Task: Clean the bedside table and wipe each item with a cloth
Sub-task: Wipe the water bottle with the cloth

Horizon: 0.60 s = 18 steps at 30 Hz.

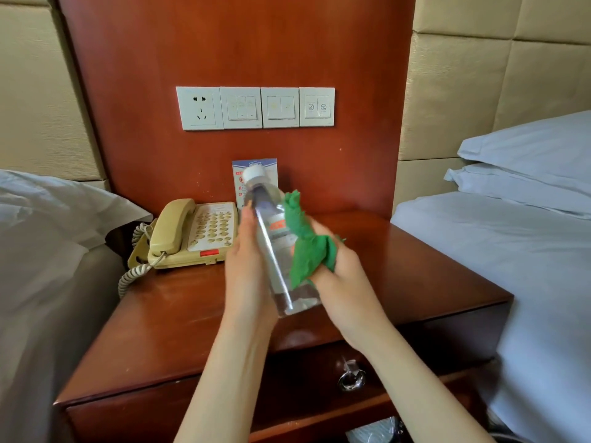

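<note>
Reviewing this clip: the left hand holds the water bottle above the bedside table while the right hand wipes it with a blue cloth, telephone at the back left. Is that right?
Not quite: the cloth is green, not blue, as the head view shows. The rest stands: the left hand holds the water bottle above the bedside table, the right hand wipes it, and the telephone sits back left.

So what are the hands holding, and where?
The left hand grips the water bottle around its middle; the right hand holds a bunched green cloth against its side.

Beyond my fingers a row of switches (255,107) is on the wood panel (224,52), with beds (527,251) off to both sides of them.
</note>
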Each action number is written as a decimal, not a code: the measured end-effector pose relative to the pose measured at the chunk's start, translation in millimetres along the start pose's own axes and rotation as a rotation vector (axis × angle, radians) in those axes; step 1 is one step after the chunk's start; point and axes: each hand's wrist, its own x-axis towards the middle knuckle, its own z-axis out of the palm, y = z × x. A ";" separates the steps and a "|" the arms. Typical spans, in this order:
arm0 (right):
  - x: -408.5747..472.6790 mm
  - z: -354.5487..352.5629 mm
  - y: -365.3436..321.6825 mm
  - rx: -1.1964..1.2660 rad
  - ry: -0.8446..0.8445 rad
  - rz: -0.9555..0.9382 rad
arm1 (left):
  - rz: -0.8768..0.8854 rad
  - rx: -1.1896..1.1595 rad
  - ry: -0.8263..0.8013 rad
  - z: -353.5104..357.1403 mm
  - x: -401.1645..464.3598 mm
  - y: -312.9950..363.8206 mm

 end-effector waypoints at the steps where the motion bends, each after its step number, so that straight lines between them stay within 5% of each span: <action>1: -2.8 0.9 -0.7 -0.014 -0.042 0.001 | -0.004 -0.060 0.030 -4.7 4.3 3.3; 7: -10.3 6.1 -8.8 -0.021 -0.104 -0.020 | 0.031 -0.024 0.013 -10.5 14.5 7.8; 13: 7.9 2.5 -13.2 -0.039 0.228 -0.125 | 0.030 0.426 -0.058 -1.0 8.7 -8.6; 18: 17.8 -16.0 -13.4 0.040 0.452 -0.138 | -0.028 0.232 -0.263 27.5 3.2 -17.0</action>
